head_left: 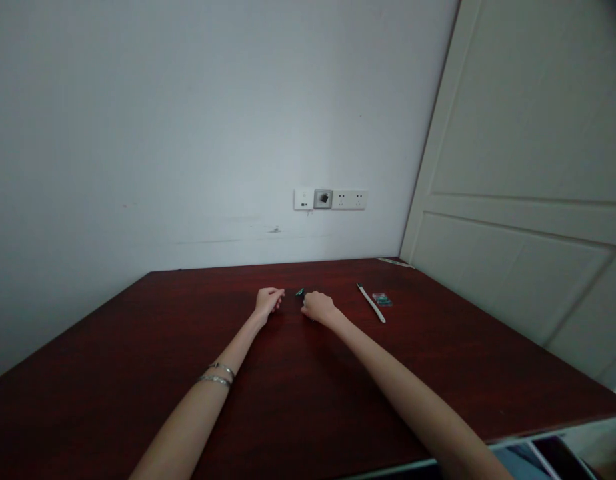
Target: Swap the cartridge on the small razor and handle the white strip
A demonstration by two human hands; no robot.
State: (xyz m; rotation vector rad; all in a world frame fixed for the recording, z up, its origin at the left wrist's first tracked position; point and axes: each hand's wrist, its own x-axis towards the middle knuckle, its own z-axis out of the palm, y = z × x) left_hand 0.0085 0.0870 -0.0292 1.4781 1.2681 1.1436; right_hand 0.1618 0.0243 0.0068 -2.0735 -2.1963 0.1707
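Note:
Near the middle of the dark red table (268, 413), my left hand (269, 301) has its fingers pinched together. Whatever may be between them is too small to make out. Just to the right, my right hand (319, 306) is closed, knuckles up, around a small dark piece with a teal end (300, 293) that sticks out toward the left hand. The rest of that piece is hidden by the fingers. A short gap separates the two hands. Right of them lie a slim, slightly curved white handle with a dark tip (372, 305) and a small clear packet with greenish contents (382, 299).
A pale wall with a row of sockets and switches (331, 199) rises behind the table. A white panelled door or cabinet front (518, 200) borders the right side. A thin pale strip (395, 263) lies at the table's far right corner.

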